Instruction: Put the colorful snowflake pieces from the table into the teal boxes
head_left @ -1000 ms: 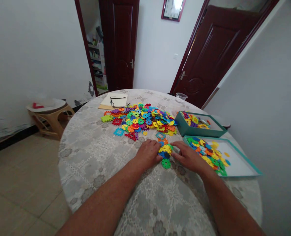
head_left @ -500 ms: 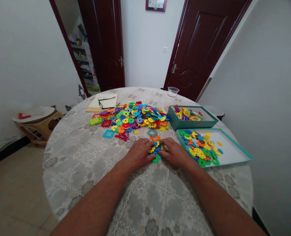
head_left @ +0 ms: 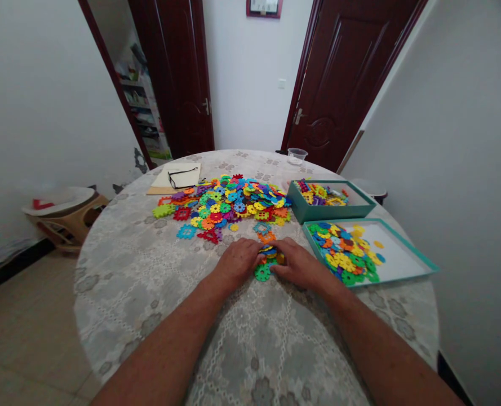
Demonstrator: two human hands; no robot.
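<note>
Between my hands on the tablecloth is a small stack of colourful notched plastic discs [head_left: 267, 249], blue and yellow on top, partly covered by my fingers. A green notched disc [head_left: 262, 272] lies at its near side. My left hand [head_left: 240, 258] is curled round the stack from the left, fingertips on its top edge. From the right my right hand [head_left: 295, 260] closes on the same stack, with its thumb beside the green disc. An orange square-holed piece [head_left: 266, 238] and a teal one [head_left: 262, 228] lie just beyond my fingers.
A large heap of mixed plastic pieces [head_left: 233, 203] spreads across the table's middle. To the right stand a green box [head_left: 335, 213] of pieces and its shallow lid [head_left: 402, 259], partly filled with discs. Glasses [head_left: 182, 179] rest on a notebook [head_left: 159, 189]; a clear tub [head_left: 296, 157] stands behind.
My hands have drawn closer together and pressed the discs into a tighter stack. More of the green disc shows at the near side. The view has shifted slightly.
</note>
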